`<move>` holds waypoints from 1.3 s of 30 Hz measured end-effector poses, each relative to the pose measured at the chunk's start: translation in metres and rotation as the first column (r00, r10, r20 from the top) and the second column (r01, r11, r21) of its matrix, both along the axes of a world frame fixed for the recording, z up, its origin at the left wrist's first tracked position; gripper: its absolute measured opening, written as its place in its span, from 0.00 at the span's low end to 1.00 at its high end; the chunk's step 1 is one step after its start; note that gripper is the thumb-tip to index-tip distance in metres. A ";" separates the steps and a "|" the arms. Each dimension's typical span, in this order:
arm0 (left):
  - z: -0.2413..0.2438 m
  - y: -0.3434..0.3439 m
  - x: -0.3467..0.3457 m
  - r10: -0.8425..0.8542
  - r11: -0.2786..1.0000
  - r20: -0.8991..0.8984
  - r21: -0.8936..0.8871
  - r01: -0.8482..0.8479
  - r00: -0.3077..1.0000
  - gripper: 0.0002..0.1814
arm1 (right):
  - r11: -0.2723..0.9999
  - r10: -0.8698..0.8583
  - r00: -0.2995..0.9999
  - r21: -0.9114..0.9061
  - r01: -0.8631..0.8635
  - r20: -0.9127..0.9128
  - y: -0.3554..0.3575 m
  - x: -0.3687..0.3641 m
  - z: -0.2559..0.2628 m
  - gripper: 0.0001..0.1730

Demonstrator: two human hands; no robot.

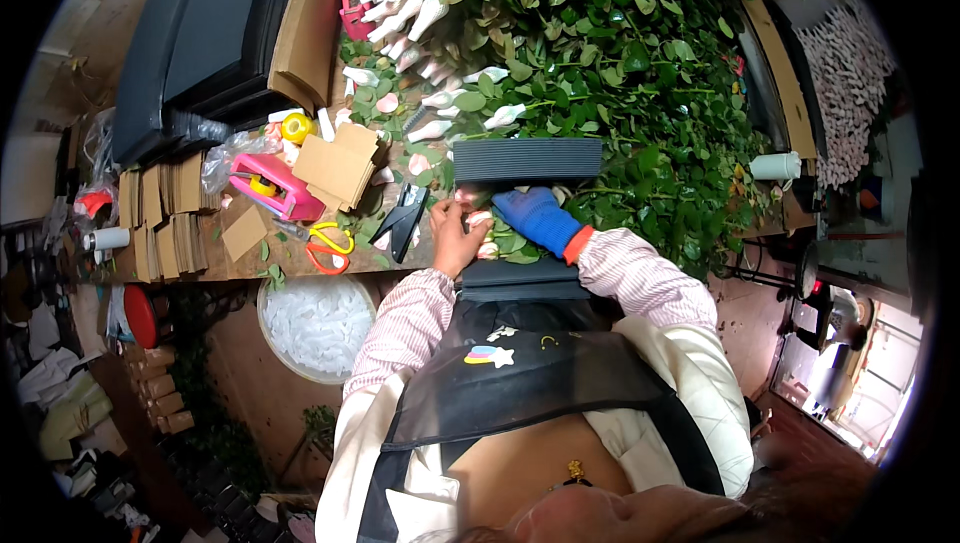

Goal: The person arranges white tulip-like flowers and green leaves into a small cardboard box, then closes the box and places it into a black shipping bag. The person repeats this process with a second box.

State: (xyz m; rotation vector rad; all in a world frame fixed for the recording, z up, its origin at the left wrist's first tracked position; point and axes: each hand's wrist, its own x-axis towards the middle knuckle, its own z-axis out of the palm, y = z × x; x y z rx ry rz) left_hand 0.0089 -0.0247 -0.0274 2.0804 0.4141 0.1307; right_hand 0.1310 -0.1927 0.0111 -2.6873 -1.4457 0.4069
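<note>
Pale pink rose heads with green leaves lie between my hands, on a black corrugated sheet at the table's front edge. My bare left hand has its thumb and fingers around a rose head. My right hand, in a blue knitted glove with an orange cuff, rests over the stems and leaves just right of the blooms. What its fingers hold is hidden. Beyond both hands stands the sheet's raised black ribbed part.
Leafy rose stems with white-netted heads fill the table's back right. A black stapler, yellow-orange scissors, a pink tape dispenser and cardboard pieces lie left. A white-filled tub stands below the edge.
</note>
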 end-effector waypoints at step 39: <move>-0.033 0.014 0.026 -0.037 0.995 -0.005 -0.088 0.037 0.999 0.26 | 0.982 -0.124 0.945 0.100 0.160 -0.302 -0.020 -0.003 0.061 0.27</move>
